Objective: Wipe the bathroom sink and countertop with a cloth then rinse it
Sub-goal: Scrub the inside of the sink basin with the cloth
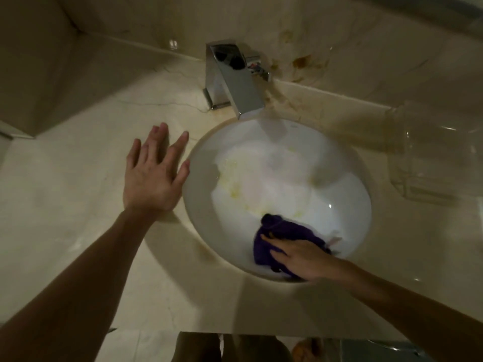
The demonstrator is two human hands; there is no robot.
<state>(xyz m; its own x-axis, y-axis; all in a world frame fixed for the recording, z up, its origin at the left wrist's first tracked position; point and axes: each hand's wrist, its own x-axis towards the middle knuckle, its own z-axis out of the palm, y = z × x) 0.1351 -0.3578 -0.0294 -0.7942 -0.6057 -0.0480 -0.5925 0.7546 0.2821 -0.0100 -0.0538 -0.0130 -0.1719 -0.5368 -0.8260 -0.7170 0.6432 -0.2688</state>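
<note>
- While our right hand (pixel 303 257) lies flat on the crumpled dark purple cloth (pixel 277 239), fingers stretched over it, we press it against the near inner wall of the round white basin (pixel 198 205), which looks like a wiping stroke
- Our left hand (pixel 154 173) rests open, fingers spread wide and holding nothing, on the pale marble-look countertop (pixel 65 192) just beside the basin's left rim; we judge it is there to brace us as we lean in
- Yellowish marks (pixel 232 176) show on the basin's left inner slope, apart from the cloth, so that side seems not yet wiped
- A square chrome faucet (pixel 235 79) stands behind the basin, spout over it; we cannot tell whether water runs
- Brown stains (pixel 300 62) mark the wall behind the faucet
- Something clear, perhaps a glass holder (pixel 428 152), sits at the right, too blurred to name
- Bright glare hides the drain
</note>
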